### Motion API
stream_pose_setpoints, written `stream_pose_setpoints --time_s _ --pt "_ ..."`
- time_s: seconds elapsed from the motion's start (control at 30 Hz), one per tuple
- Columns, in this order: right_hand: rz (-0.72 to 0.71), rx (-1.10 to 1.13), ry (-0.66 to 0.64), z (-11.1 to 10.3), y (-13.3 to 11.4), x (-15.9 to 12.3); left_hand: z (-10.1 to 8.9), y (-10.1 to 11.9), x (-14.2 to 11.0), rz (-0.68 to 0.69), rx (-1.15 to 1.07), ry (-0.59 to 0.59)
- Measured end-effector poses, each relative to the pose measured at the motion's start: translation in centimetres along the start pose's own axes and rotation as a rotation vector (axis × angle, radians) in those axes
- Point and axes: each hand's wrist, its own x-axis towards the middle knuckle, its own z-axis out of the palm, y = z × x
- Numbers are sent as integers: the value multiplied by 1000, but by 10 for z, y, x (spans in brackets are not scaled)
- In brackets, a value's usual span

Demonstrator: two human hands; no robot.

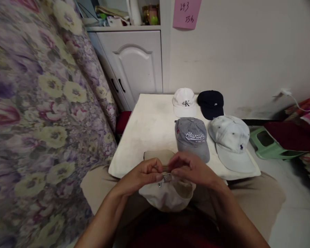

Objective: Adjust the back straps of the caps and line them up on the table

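Observation:
A beige baseball cap is held at the table's near edge, its back turned toward me and its brim pointing away. My left hand pinches the strap at the back of the cap, beside a small metal buckle. On the other side of the strap, my right hand is closed on the cap's back edge. A grey cap with white "Always" lettering lies just beyond my right hand. The fingertips partly hide the strap.
On the cream-covered table also lie a white cap, a navy cap and a pale blue cap. A floral curtain hangs at left. A white cabinet stands behind; a green stool is at right.

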Motion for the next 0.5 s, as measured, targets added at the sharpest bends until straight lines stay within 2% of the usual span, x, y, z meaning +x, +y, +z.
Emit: stream_pose_setpoints --time_s 0.07,0.17,0.3,0.5 --pt "24 -14 -73 10 -4 0 5 2 2 14 -4 6" --pt "63 198 -104 21 3 4 10 6 0 32 25 33" --pt "105 411 -46 25 11 7 14 14 -11 113 172 208" --pt "85 400 33 26 8 2 26 14 -29 201 377 414"
